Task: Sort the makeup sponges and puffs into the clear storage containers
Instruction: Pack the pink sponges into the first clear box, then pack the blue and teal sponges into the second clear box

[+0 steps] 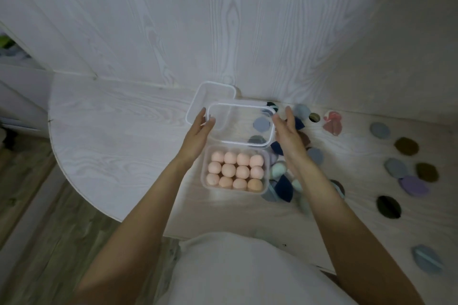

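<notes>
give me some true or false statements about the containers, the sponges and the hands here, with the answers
1. The clear plastic container nearest the person holds peach-pink egg-shaped sponges. True.
2. Those sponges sit in two rows of three. False: three rows of four.
3. The left hand and right hand are at either side of a clear rectangular plastic piece above the filled container. True.
4. Every puff is already stored. False: flat round puffs in grey-blue, olive, black and purple lie loose on the pale wood-grain table, to the right.
5. The dark blue teardrop sponge lies inside the filled container. False: it lies outside, on its right.
</notes>
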A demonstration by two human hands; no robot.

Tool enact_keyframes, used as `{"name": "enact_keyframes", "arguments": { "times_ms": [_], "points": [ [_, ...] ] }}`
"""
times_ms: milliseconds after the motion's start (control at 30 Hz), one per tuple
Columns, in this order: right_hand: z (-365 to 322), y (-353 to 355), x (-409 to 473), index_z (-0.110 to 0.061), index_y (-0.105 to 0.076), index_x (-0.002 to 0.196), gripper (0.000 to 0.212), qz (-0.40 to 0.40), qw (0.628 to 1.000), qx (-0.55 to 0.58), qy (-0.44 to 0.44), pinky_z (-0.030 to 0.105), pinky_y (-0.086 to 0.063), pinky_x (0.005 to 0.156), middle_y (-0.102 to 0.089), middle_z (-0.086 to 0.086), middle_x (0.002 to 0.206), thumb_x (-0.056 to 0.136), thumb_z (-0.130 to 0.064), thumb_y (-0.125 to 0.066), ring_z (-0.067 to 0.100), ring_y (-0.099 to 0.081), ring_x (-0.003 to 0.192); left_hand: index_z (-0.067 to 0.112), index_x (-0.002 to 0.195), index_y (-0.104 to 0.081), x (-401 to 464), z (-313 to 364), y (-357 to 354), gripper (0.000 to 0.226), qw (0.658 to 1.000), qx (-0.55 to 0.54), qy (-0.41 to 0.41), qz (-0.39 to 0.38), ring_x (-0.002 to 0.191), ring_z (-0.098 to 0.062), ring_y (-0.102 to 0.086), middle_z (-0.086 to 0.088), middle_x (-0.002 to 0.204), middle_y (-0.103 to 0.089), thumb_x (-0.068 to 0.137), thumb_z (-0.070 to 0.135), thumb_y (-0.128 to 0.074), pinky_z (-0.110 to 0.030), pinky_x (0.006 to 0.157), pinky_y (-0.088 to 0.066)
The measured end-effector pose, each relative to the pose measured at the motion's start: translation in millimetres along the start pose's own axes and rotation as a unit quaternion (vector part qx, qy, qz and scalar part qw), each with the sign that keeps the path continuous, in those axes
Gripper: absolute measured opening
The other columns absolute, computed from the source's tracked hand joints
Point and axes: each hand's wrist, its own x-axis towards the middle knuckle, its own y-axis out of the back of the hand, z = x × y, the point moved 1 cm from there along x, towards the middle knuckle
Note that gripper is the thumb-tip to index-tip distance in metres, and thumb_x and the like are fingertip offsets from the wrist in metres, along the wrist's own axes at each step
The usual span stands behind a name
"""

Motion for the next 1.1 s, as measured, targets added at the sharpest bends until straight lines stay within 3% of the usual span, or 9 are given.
{"name": "enact_keyframes", "arguments": {
  "times_ms": [133,233,300,433,667,800,900,1033,1100],
  "points": [
    [6.3,6.2,-11.3,-0.032,-0.058,0.119,0.042,-0.038,0.997,0.044,0.058,0.036,-0.037,0.105,-0.056,-0.001,0.128,0.089,-0.057,-0.040,0.015,-0.050,0.122,0.024,0.109,-0.060,-15.3,-2.0,8.3,0.048,0.997,-0.072,-0.018,0.015,0.117,-0.009,-0.053,0.004,0.124,-0.060,0.090,0.059,-0.034,-0.037,0.108,-0.035],
    [31.5,7.8,-33.9,-0.024,-0.068,0.096,0.037,-0.062,0.991,-0.066,0.097,0.030,-0.040,0.100,-0.065,-0.001,0.114,0.098,-0.043,-0.036,0.012,-0.056,0.111,0.023,0.090,-0.065,-37.1,-18.5,19.7,0.047,0.999,-0.029,-0.011,-0.019,0.119,-0.005,-0.050,0.010,0.120,-0.062,0.085,0.063,-0.041,-0.030,0.105,-0.033],
    [54.3,3.8,-44.9,-0.024,-0.062,0.107,0.025,-0.118,0.954,-0.237,0.137,0.027,-0.037,0.099,-0.054,-0.003,0.131,0.094,-0.040,-0.048,0.012,-0.047,0.123,0.022,0.101,-0.063,-47.5,-38.9,24.0,0.032,0.999,0.042,0.005,-0.020,0.123,-0.005,-0.045,0.012,0.128,-0.054,0.080,0.046,-0.065,-0.027,0.102,-0.031],
    [78.2,-9.0,-54.0,-0.025,-0.037,0.137,0.072,-0.176,0.816,-0.495,0.240,0.030,-0.029,0.106,-0.007,-0.004,0.158,0.077,-0.046,-0.070,0.013,-0.009,0.144,0.022,0.141,-0.033,-65.3,-68.0,19.7,0.086,0.995,0.081,0.050,-0.041,0.122,-0.015,-0.045,0.005,0.141,-0.040,0.070,0.025,-0.081,-0.026,0.089,-0.041],
    [85.1,-19.4,-49.8,-0.009,-0.045,0.135,0.073,-0.125,0.730,-0.592,0.317,0.050,-0.034,0.108,-0.029,0.018,0.150,0.074,-0.039,-0.074,0.037,-0.022,0.140,0.019,0.139,-0.040,-73.9,-76.4,12.1,0.072,0.996,0.087,0.030,0.008,0.108,-0.019,-0.059,-0.001,0.128,-0.055,0.076,0.021,-0.076,-0.023,0.083,-0.047],
    [77.3,-11.0,-44.5,-0.016,-0.034,0.142,0.072,-0.174,0.754,-0.565,0.287,0.043,-0.018,0.117,-0.009,0.009,0.157,0.082,-0.037,-0.067,0.028,-0.003,0.145,0.020,0.137,-0.042,-76.9,-72.0,8.6,0.070,0.997,0.070,0.031,0.022,0.104,-0.017,-0.058,0.004,0.123,-0.054,0.076,0.019,-0.076,-0.024,0.083,-0.046],
    [74.1,-10.1,-41.1,-0.026,-0.035,0.140,0.073,-0.113,0.753,-0.581,0.289,0.046,-0.021,0.115,-0.005,0.010,0.156,0.078,-0.044,-0.069,0.033,-0.005,0.142,0.021,0.130,-0.050,-71.2,-68.9,12.8,0.061,0.997,0.044,0.045,0.031,0.100,-0.018,-0.060,0.001,0.117,-0.059,0.075,0.016,-0.076,-0.029,0.081,-0.049],
    [68.5,-30.8,-36.7,-0.028,-0.028,0.142,0.072,-0.081,0.869,-0.461,0.161,0.040,-0.041,0.101,-0.023,0.009,0.147,0.081,-0.033,-0.068,0.027,-0.034,0.129,0.017,0.125,-0.052,-63.4,-68.1,32.6,0.055,0.995,-0.031,0.080,0.052,0.098,-0.025,-0.061,-0.009,0.114,-0.058,0.076,0.006,-0.074,-0.025,0.068,-0.053],
    [64.8,-44.8,-33.2,-0.031,-0.031,0.139,0.068,-0.121,0.882,-0.430,0.152,0.041,-0.046,0.097,-0.031,0.005,0.142,0.081,-0.031,-0.067,0.023,-0.041,0.123,0.019,0.123,-0.052,-67.2,-67.8,50.1,0.058,0.988,-0.093,0.103,0.073,0.095,-0.022,-0.060,-0.008,0.110,-0.057,0.071,0.009,-0.075,-0.024,0.067,-0.050]
  ]
}}
